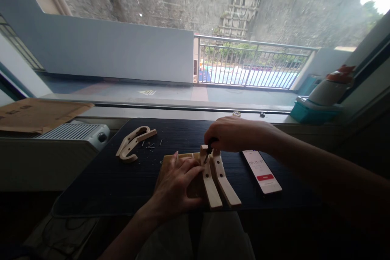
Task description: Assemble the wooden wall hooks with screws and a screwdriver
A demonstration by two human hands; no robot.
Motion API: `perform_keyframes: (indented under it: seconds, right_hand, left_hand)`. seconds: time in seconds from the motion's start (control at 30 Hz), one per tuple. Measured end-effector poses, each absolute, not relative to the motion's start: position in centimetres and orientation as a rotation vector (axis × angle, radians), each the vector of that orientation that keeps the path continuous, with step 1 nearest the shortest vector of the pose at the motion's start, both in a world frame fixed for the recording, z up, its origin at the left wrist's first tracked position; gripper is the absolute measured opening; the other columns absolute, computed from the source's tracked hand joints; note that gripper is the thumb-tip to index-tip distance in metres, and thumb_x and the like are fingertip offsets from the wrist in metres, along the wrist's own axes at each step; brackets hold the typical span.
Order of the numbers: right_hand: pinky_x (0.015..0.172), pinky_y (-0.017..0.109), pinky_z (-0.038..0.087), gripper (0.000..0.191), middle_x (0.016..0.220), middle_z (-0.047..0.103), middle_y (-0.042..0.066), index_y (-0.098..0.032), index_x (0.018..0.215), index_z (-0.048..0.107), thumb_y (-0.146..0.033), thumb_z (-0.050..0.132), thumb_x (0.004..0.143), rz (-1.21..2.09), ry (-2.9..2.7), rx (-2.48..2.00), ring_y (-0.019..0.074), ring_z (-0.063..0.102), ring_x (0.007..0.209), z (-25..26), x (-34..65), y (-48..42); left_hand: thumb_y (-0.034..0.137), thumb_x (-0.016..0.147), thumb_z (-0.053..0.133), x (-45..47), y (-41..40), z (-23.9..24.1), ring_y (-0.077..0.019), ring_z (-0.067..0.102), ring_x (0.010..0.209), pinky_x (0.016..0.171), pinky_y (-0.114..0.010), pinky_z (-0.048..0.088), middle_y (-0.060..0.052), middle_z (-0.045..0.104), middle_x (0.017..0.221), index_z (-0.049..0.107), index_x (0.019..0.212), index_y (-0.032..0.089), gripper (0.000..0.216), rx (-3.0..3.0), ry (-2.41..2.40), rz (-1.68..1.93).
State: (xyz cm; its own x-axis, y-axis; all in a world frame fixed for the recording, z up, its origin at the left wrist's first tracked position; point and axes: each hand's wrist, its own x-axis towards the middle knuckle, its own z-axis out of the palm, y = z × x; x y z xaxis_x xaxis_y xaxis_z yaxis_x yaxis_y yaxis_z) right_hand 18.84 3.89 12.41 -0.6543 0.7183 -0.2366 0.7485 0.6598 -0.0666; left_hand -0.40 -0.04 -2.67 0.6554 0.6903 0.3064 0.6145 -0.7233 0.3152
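A flat wooden board point(167, 161) lies on the dark mat point(100, 178) in front of me. Two wooden hook pieces point(221, 180) stand against its right edge. My left hand point(178, 185) lies flat on the board, fingers spread, touching the nearer hook piece. My right hand point(233, 134) is closed round the dark handle of a small screwdriver point(208, 152), whose tip points down at the top of the left hook piece.
Two loose wooden hooks point(134, 142) and several small screws point(150, 145) lie at the mat's far left. A phone point(262, 170) showing a timer rests to the right. A white radiator point(73, 134), cardboard point(36, 113) and a teal box point(313, 111) line the window sill.
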Motion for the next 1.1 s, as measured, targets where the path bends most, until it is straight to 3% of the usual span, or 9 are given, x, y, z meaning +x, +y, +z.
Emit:
perform_keyframes:
  seconds: [0.2,0.33,0.47,0.73,1.1]
  right_hand:
    - [0.060,0.024,0.035,0.026,0.084,0.068,0.001,-0.021,0.100,0.069,-0.015,0.055,0.079,-0.264,2.708,1.200,0.0113,0.056,0.072,12.0,18.9,4.2]
    - [0.059,0.024,0.035,0.025,0.083,0.068,0.001,-0.021,0.098,0.069,-0.015,0.054,0.079,-0.282,2.672,1.226,0.0114,0.056,0.071,12.0,18.9,4.3]
    - [0.056,0.025,0.033,0.027,0.085,0.067,0.002,-0.022,0.101,0.068,-0.016,0.057,0.078,-0.199,2.656,1.208,0.0131,0.056,0.072,12.4,18.7,3.9]
    - [0.069,0.028,0.036,0.022,0.085,0.067,0.004,-0.019,0.095,0.069,-0.012,0.056,0.080,-0.146,2.707,1.097,0.0138,0.056,0.075,12.9,18.4,2.8]
    - [0.054,0.023,0.033,0.017,0.078,0.065,0.003,-0.015,0.087,0.067,-0.018,0.051,0.082,-0.241,2.676,1.197,0.0101,0.051,0.064,12.2,18.6,3.6]
  left_hand:
    - [0.044,0.071,0.068,-0.1,-0.7,-1.9,-0.0239,0.055,0.105,0.111,-0.057,0.006,-0.002,0.063,0.107,0.058,0.111,0.026,0.046,2.713,1.025,0.647]
    - [0.038,0.079,0.061,0.2,-1.2,-2.0,-0.0230,0.053,0.112,0.113,-0.053,-0.002,-0.003,0.062,0.115,0.055,0.115,0.023,0.040,2.790,1.029,0.612]
    - [0.040,0.078,0.062,0.4,-1.7,-2.2,-0.0275,0.047,0.121,0.111,-0.056,-0.009,-0.007,0.055,0.128,0.050,0.123,0.020,0.051,2.864,1.007,0.588]
    - [0.032,0.076,0.064,1.1,-2.1,-2.2,-0.0290,0.049,0.117,0.108,-0.060,-0.013,-0.006,0.058,0.123,0.051,0.123,0.023,0.050,2.842,1.105,0.517]
    - [0.030,0.076,0.064,1.0,-1.9,-2.2,-0.0262,0.048,0.115,0.108,-0.059,-0.013,-0.003,0.057,0.122,0.049,0.122,0.027,0.049,2.773,1.102,0.514]
